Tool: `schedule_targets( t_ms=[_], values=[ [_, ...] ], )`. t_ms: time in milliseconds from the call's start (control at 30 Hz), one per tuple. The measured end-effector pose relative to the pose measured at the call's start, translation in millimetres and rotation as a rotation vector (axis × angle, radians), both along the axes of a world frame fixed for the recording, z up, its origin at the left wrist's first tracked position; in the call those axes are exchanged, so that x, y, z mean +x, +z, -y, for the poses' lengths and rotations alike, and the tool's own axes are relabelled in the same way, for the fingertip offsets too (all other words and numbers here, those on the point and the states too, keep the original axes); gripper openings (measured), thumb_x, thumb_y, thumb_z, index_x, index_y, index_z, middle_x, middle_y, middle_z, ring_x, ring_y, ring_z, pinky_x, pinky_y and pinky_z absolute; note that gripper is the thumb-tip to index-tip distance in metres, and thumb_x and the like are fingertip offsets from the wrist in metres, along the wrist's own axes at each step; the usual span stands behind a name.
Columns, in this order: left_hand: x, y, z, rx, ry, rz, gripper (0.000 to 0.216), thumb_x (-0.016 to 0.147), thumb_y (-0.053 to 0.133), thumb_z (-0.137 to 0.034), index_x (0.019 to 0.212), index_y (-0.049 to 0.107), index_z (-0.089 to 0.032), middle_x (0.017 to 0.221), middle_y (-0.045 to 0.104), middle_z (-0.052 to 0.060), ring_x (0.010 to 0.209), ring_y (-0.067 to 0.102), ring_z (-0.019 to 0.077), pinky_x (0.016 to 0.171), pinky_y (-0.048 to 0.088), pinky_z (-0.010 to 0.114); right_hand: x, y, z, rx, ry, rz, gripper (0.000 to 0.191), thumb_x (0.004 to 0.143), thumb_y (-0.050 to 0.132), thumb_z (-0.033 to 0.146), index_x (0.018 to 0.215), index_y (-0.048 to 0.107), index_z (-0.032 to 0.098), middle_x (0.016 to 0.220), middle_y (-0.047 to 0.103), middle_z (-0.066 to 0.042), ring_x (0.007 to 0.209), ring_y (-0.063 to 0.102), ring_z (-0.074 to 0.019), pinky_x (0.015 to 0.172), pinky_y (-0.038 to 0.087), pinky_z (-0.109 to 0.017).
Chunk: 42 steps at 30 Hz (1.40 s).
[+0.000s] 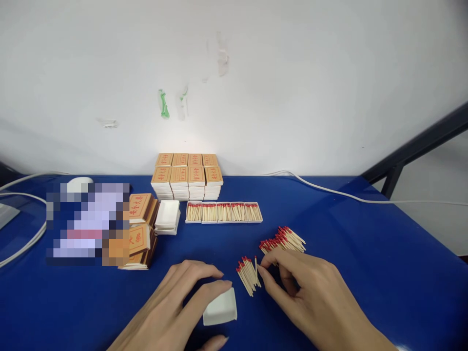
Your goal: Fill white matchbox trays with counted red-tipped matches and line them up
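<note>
In the lower middle, my left grip (183,295), fingers spread, is at the edge of a white tray (222,309). In the lower right, my right grip (310,285) is beside a small match pile (247,277); whether it pinches one, I cannot tell. Near the centre, five match-filled trays (228,222) make one row.
</note>
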State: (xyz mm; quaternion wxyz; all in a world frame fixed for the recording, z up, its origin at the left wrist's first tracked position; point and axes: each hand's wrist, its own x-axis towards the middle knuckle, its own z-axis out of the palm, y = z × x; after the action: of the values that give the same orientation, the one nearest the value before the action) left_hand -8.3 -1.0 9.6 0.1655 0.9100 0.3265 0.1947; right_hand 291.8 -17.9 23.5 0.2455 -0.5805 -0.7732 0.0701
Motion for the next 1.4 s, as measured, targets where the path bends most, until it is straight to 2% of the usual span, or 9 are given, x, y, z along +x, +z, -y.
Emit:
schedule_targets(
  t_ms=[233,500,700,1033,1233,1400],
  values=[
    [0.6,-1.2,-4.2,0.033,-0.002,-0.001,0.071,0.092,0.088,-0.021,0.155,0.059,-0.034,0.146,0.074,0.003,0.129,0.077,0.0234,0.110,0.067,0.032,-5.8,-4.8,-0.8,0.046,-0.042,0.010,0.022,0.106,0.067,0.029,0.084,0.069,0.027,0.058,0.053,0.010,0.043,0.052,-0.0096,0.047,0.040,-0.024],
    [0.5,1.5,0.6,0.012,0.004,0.018,0.068,0.094,0.086,-0.020,0.155,0.060,-0.034,0.146,0.074,0.003,0.129,0.077,0.0234,0.110,0.066,0.031,-1.7,-5.2,0.1,0.008,-0.052,-0.001,0.019,0.102,0.069,0.025,0.084,0.071,0.028,0.057,0.055,0.010,0.043,0.054,-0.0096,0.047,0.041,-0.023],
    [0.8,1.1,-0.1,0.002,-0.002,0.009,0.069,0.095,0.086,-0.022,0.157,0.058,-0.034,0.148,0.073,0.003,0.132,0.076,0.0232,0.112,0.065,0.032,-1.0,-3.1,0.7,-0.078,-0.081,-0.033,0.018,0.102,0.072,0.029,0.084,0.075,0.029,0.054,0.053,0.010,0.043,0.052,-0.0103,0.045,0.039,-0.023],
    [1.8,2.8,-0.1,-0.020,-0.001,0.030,0.068,0.095,0.083,-0.018,0.155,0.058,-0.035,0.147,0.073,0.003,0.131,0.076,0.0237,0.113,0.065,0.034,1.8,-0.1,1.7,-0.093,-0.068,-0.051,0.015,0.099,0.075,0.028,0.084,0.077,0.030,0.054,0.053,0.010,0.043,0.053,-0.0108,0.046,0.040,-0.024],
    [2.4,-1.2,1.5,-0.021,0.001,0.053,0.065,0.095,0.079,-0.015,0.154,0.060,-0.034,0.146,0.073,0.005,0.129,0.075,0.0253,0.111,0.066,0.036,6.6,6.6,1.5,-0.216,-0.032,-0.097,0.004,0.099,0.078,0.027,0.097,0.080,0.030,0.057,0.057,0.010,0.046,0.057,-0.0111,0.049,0.042,-0.024],
    [2.5,0.4,3.7,-0.054,0.028,0.073,0.063,0.096,0.079,-0.015,0.153,0.061,-0.036,0.147,0.072,0.003,0.131,0.074,0.0250,0.113,0.064,0.036,18.0,9.9,0.7,-0.323,0.021,-0.110,0.016,0.095,0.089,0.028,0.109,0.082,0.033,0.061,0.060,0.011,0.048,0.057,-0.0101,0.050,0.043,-0.022]
  ],
)
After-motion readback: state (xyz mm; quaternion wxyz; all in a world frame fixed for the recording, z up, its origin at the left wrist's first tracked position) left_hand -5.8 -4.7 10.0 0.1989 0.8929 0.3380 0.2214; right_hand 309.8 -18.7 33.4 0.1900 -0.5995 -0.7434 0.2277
